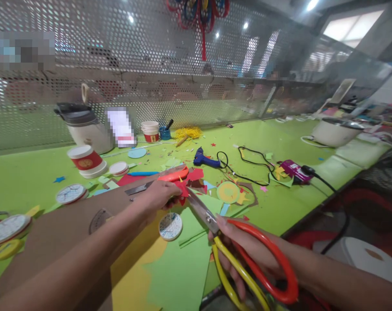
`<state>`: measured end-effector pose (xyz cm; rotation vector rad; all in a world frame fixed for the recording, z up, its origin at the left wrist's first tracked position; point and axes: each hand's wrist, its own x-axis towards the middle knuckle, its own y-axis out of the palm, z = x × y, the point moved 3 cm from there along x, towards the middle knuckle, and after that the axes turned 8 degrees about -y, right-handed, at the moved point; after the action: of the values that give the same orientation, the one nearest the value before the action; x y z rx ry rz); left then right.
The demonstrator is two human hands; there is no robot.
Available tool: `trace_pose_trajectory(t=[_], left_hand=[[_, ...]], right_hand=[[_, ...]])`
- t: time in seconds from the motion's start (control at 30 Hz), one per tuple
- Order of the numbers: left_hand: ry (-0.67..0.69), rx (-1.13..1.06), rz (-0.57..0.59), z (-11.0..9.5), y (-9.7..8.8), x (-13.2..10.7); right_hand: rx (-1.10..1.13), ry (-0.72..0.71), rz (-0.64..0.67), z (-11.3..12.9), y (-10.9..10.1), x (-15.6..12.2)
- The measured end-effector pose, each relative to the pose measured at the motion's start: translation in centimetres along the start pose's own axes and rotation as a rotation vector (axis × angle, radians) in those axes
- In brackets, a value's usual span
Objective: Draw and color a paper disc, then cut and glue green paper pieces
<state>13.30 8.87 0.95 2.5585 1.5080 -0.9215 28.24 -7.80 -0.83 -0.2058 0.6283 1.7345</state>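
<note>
My left hand pinches a small piece of red paper over the middle of the table. Scissors with one red and one yellow handle are in my right hand, their blade tips at the red paper. The blades look nearly closed. Just beyond my left hand lies an orange utility knife, with a steel ruler beside it. Below my hands are green paper sheets, a yellow sheet and a round speckled white disc.
A blue glue gun trails its black cord to a purple box on the right. Paper tubs, a white kettle and a phone stand at back left. A white pot is far right. Paper scraps lie around.
</note>
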Motion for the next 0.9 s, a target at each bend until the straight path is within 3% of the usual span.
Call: trace_pose_trajectory(t=[0.17,0.47,0.9], left_hand=[[-0.045,-0.044,0.070,0.6,-0.5,-0.3],[-0.142,-0.174,0.155,1.4,-1.0,0.0],[-0.186,-0.265,0.126,1.4,-0.5,-0.5]], right_hand=[[-0.103,-0.058,-0.004,0.6,0.2,-0.3],[-0.056,-0.010,-0.035,1.3,0.2,-0.4],[-0.098,-0.094,-0.049,0.6,-0.3,0.1]])
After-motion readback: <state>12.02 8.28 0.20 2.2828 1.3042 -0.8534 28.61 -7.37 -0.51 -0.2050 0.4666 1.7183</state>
